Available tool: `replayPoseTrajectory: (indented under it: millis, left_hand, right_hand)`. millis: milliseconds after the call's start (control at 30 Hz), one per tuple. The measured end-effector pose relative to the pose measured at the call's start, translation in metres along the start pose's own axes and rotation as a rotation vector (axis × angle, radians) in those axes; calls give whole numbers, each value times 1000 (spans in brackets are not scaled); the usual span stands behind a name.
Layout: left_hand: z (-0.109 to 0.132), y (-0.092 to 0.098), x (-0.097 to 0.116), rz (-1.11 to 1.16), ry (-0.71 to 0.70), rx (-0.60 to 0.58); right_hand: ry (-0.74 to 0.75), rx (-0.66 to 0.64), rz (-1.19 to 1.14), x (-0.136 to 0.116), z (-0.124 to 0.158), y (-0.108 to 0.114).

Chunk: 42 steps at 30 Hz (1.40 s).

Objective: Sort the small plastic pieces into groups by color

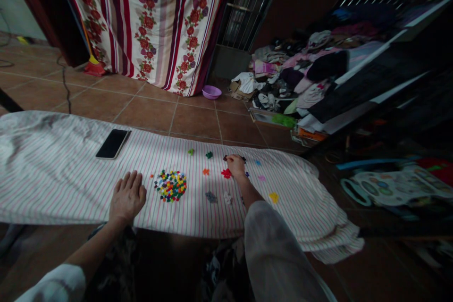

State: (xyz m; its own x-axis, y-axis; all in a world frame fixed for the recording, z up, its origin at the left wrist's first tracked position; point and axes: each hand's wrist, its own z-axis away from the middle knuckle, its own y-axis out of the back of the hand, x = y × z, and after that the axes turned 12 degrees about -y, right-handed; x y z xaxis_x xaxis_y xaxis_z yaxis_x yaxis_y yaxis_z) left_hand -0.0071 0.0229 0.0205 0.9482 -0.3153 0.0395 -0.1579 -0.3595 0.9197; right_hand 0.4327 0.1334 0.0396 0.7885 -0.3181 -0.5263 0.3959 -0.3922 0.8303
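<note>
My left hand (127,197) lies flat on the striped cloth (71,174), fingers stretched out, left of a round mixed heap of small coloured cubes (171,186). A single orange cube (152,176) sits between that hand and the heap. My right hand (236,166) reaches over the sorted piles, fingertips pinched at a dark brown pile (225,158); whatever they hold is too small to make out. Close by are a red pile (226,173), an orange pile (205,171), a dark green pile (209,155) and a grey pile (211,197). My right hand and forearm partly cover dark and blue pieces.
A phone (113,144) lies on the cloth at the back left. Light green (191,152), light blue (258,163), pink (261,178), yellow (273,197) and whitish (227,197) piles surround the work. Beyond, a purple basin (211,92) and heaped clothes (297,66) occupy the floor.
</note>
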Motion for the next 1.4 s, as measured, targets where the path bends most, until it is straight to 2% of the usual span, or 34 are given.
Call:
replayPoseTrajectory:
  millis: [433, 633, 767, 900, 1000, 1133, 1267, 1400]
  left_hand:
    - [-1, 3, 1, 65, 11, 8]
    - [-2, 5, 3, 69, 27, -9]
    - [-2, 5, 3, 87, 32, -7]
    - [-1, 4, 3, 88, 26, 14]
    - [-1, 4, 2, 77, 23, 17]
    - [-1, 3, 1, 77, 28, 20]
    - [-1, 3, 1, 93, 40, 24]
    - [-1, 5, 2, 107, 45, 10]
  right_hand:
    - [19, 7, -126, -3, 14, 10]
    - [97, 16, -210, -20, 34, 12]
    - [194, -68, -267, -48, 66, 11]
    - [298, -210, -310, -78, 113, 4]
    - [289, -321, -280, -94, 152, -3]
    - [228, -391, -195, -106, 195, -11]
    - [187, -417, -135, -114, 220, -15]
    - [194, -425, -81, -120, 228, -20]
